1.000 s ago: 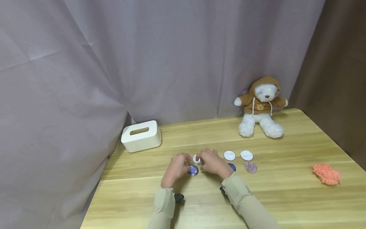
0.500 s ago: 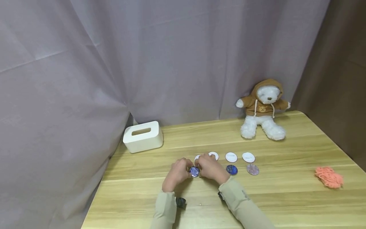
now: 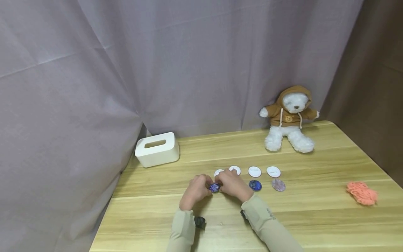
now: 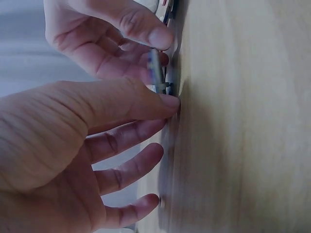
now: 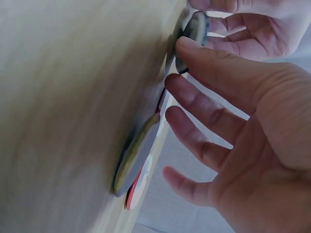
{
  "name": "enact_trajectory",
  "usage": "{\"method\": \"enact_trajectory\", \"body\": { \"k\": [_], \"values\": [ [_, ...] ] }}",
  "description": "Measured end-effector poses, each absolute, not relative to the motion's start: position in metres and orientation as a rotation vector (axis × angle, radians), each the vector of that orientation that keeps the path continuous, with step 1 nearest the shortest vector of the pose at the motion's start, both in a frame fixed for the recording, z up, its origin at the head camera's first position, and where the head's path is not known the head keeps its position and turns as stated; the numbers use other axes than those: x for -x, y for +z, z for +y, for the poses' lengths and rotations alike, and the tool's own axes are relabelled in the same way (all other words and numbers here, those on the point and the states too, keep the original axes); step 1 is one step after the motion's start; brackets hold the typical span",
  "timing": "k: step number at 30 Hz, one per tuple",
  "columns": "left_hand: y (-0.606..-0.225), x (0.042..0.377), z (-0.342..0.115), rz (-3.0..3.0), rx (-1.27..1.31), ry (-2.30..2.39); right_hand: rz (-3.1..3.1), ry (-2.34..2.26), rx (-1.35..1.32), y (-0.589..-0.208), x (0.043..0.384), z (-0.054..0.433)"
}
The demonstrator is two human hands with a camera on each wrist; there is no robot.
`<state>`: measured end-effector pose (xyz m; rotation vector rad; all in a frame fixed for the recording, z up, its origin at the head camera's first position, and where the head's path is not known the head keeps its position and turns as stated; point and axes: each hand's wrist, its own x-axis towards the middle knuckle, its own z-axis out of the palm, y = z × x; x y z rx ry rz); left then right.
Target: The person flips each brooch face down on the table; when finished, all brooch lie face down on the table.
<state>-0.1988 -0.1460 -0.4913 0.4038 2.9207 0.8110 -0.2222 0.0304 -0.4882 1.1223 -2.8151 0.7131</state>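
A round blue-purple badge is held between both hands, low over the table and tilted up on edge. My left hand pinches its left side. On the opposite side, the thumb and fingers of my right hand pinch it. The left wrist view gives an edge-on look at the badge, near the left thumb tip. Just beyond the hands lie white discs, one partly covered by the right hand and another behind it.
Two more white discs lie to the right, with a dark blue disc and a pale purple disc before them. A tissue box, a teddy bear and coral yarn stand or lie farther out on the table.
The blue-purple badge lay flat with the hands beside it. Both hands have taken hold of its sides and tilted it. The head view has shifted slightly.
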Motion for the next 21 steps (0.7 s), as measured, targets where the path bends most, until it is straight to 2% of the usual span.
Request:
{"method": "enact_trajectory", "body": {
  "k": [21],
  "values": [
    [-0.49,0.2,-0.145,2.909,-0.503,1.074,-2.859,0.817,-1.109,-0.48,0.231,0.045]
  ]
}}
